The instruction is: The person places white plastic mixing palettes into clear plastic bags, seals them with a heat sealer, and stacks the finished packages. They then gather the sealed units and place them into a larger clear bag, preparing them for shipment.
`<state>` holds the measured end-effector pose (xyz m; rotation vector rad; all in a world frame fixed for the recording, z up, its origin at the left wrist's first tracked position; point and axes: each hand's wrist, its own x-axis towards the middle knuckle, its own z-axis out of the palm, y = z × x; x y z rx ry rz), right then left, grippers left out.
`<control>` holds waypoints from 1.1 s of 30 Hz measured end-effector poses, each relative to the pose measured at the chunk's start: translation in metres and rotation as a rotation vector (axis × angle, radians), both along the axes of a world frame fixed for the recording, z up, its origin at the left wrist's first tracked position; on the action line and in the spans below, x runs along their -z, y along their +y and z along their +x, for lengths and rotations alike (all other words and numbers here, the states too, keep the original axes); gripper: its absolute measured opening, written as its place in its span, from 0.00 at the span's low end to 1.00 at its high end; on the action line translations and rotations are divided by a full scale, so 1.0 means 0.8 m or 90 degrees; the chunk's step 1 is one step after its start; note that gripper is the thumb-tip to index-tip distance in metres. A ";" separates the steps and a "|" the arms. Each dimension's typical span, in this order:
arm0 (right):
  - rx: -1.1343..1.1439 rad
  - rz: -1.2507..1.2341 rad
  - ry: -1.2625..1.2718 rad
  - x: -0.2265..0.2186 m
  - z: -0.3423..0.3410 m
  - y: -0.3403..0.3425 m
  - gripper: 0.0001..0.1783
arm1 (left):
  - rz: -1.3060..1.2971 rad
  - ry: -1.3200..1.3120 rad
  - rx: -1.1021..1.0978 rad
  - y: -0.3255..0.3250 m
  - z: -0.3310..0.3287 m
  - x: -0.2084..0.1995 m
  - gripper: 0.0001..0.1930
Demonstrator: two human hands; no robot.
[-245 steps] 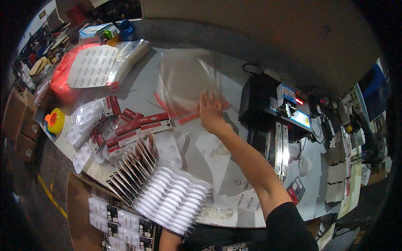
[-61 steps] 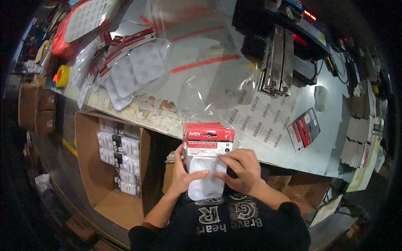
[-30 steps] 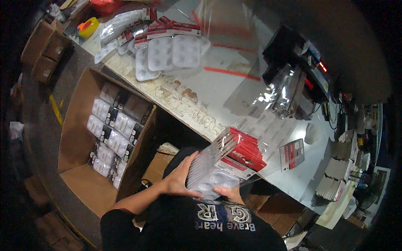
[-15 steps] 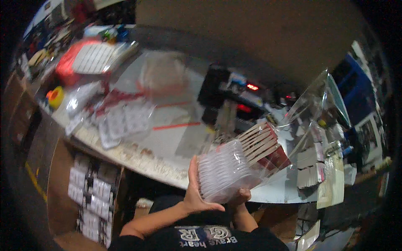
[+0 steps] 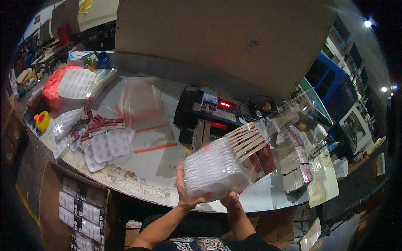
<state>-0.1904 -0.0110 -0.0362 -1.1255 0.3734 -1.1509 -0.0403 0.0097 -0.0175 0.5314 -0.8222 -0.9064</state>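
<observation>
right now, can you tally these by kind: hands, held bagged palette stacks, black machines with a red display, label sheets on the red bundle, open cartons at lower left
Hands (left hand, right hand): 2
Bagged palette stack: 1
Black machine: 1
Label sheet: 1
Open carton: 1
Total: 6

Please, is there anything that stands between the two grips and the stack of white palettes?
Only the clear bag, wrapped around the palettes. The left grip seems to hold them through it on the left; the right grip is at their lower edge. No other thing is visible between.
</observation>
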 end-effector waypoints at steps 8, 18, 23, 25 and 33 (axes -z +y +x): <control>0.067 0.008 0.000 -0.021 0.007 -0.017 0.42 | 0.047 0.045 -0.004 0.014 0.014 0.007 0.55; -0.072 0.076 0.176 0.013 0.044 -0.030 0.55 | 0.241 0.167 0.053 0.028 0.042 0.052 0.41; -0.038 0.317 0.067 -0.025 0.067 -0.022 0.29 | 0.159 0.112 -0.066 0.032 0.044 0.068 0.41; 0.060 0.236 0.185 -0.024 0.104 0.003 0.32 | 0.147 0.146 -0.042 0.032 0.046 0.077 0.37; -0.044 0.226 0.017 -0.018 0.115 -0.017 0.23 | 0.116 0.103 -0.174 0.047 0.067 0.109 0.48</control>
